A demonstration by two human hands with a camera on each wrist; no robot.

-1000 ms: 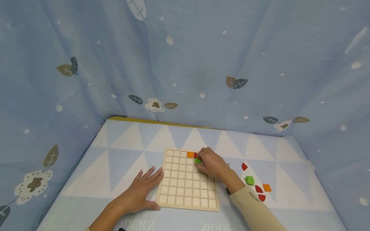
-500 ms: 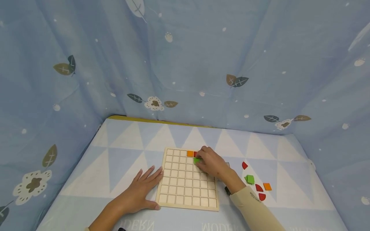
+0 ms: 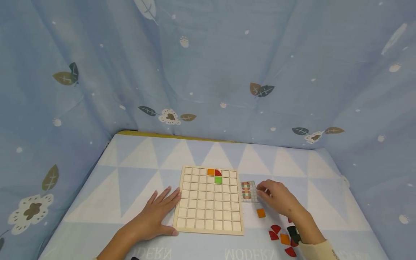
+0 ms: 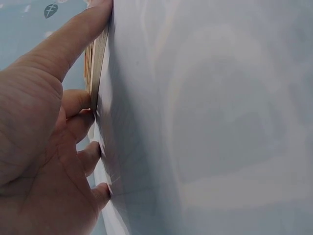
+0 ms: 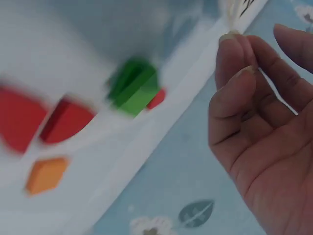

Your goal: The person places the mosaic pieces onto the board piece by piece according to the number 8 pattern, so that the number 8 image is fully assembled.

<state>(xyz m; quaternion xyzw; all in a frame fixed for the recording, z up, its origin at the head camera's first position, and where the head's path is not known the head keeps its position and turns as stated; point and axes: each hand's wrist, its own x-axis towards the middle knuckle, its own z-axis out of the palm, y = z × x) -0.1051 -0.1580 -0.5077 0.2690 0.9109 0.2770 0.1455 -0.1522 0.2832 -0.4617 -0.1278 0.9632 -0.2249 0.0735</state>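
Note:
A pale wooden grid board (image 3: 209, 233) lies on the table. In its upper cells sit an orange square tile (image 3: 211, 172), a red quarter-round tile (image 3: 218, 173) and, below the red one, a green square tile (image 3: 218, 180). My left hand (image 3: 154, 218) is spread flat beside the board, index fingertip and thumb at its left edge. My right hand (image 3: 279, 198) hovers by the right edge of a small pattern card (image 3: 249, 191), its fingers loosely bent. Nothing shows between those fingers in the right wrist view, where green tiles (image 5: 134, 88) appear blurred.
Loose pieces lie right of the board: an orange square (image 3: 261, 213), a second orange square (image 3: 284, 239) and several red quarter-rounds (image 3: 290, 251). My right forearm hides part of this area. A blue patterned curtain (image 3: 208, 72) hangs behind the table.
My right hand has let go of the green tile, which now lies in its cell, and has moved right, uncovering the pattern card and the nearer loose pieces. My left hand stays put.

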